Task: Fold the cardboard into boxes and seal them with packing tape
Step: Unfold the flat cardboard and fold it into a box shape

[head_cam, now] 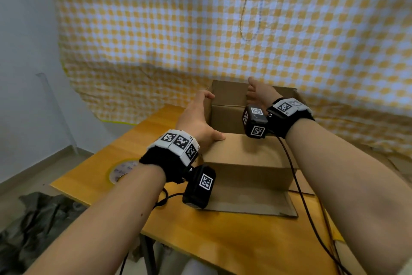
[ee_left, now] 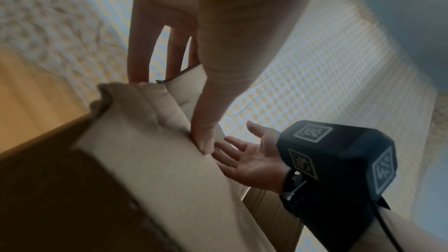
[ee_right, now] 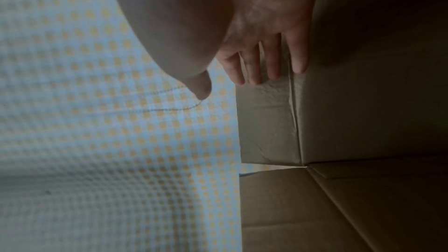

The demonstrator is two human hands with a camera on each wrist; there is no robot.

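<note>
Standing on the wooden desk [head_cam: 182, 225], the cardboard box [head_cam: 245, 152] is opened up with its top unsealed and one flap lying flat on the desk on the near side. The left hand [head_cam: 198, 116] grasps the box's left wall from above, thumb [ee_left: 206, 137] pressed on the near panel's top edge and fingers [ee_left: 138, 60] curled over the far left corner. The right hand [head_cam: 259, 92] is released, its fingers [ee_right: 274, 60] straight and laid against the inside of the far wall near a corner crease. A roll of packing tape [head_cam: 121, 171] lies on the desk to the left of the box, partly hidden by the left forearm. A yellow-checked cloth [head_cam: 223, 18] hangs behind the desk.
</note>
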